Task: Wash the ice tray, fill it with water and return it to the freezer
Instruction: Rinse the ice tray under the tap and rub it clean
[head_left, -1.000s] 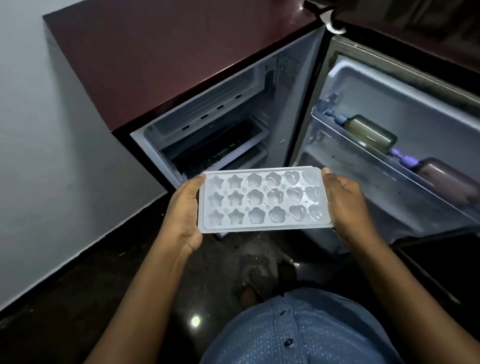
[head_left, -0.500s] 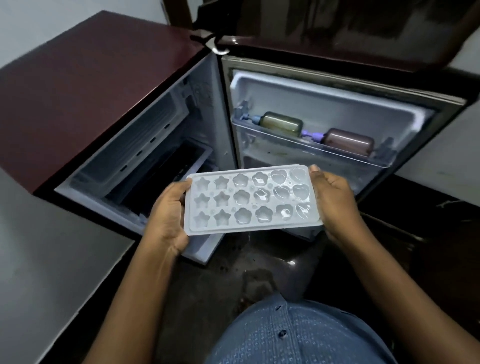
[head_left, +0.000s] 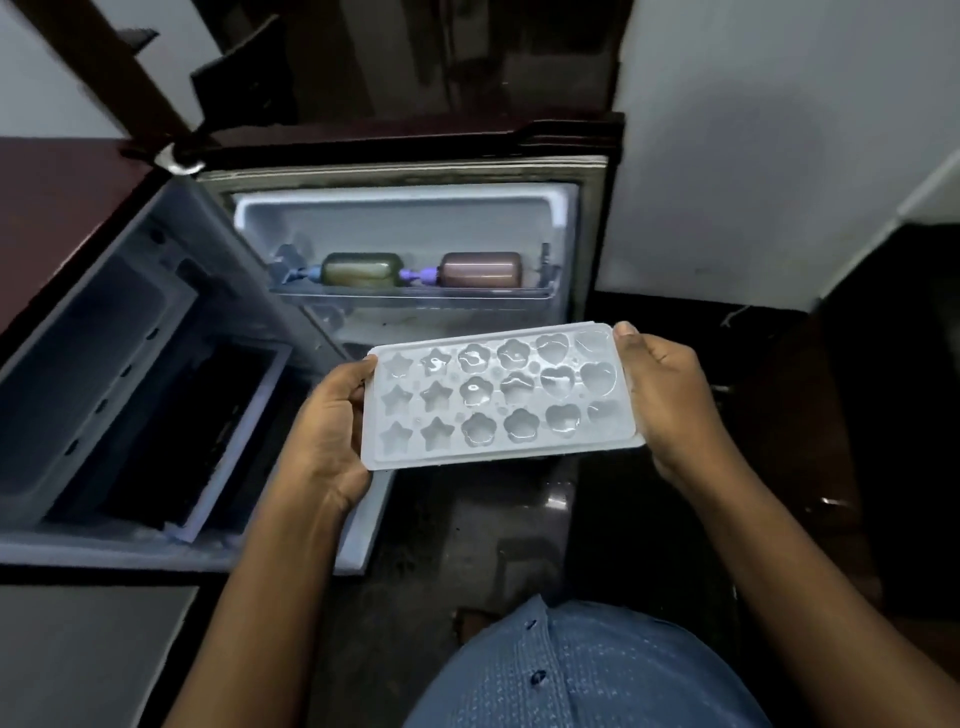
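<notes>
A white ice tray (head_left: 501, 397) with star, flower and heart moulds is held level in front of me, over the dark floor. My left hand (head_left: 332, 436) grips its left short end, thumb on the rim. My right hand (head_left: 670, 395) grips the right short end the same way. The moulds glint; whether they hold water or ice I cannot tell. The small maroon fridge stands open at the left, its freezer compartment (head_left: 104, 364) visible inside.
The fridge door (head_left: 405, 218) stands open straight ahead, with a green bottle (head_left: 361, 269) and a brown bottle (head_left: 480, 269) lying on its shelf. A white wall (head_left: 779, 156) rises at the right. The dark glossy floor (head_left: 467, 535) lies below the tray.
My view has swung to the right: the fridge body slid to the left edge and the open door now faces me. The tray, still in both hands, tilted slightly and moved right.
</notes>
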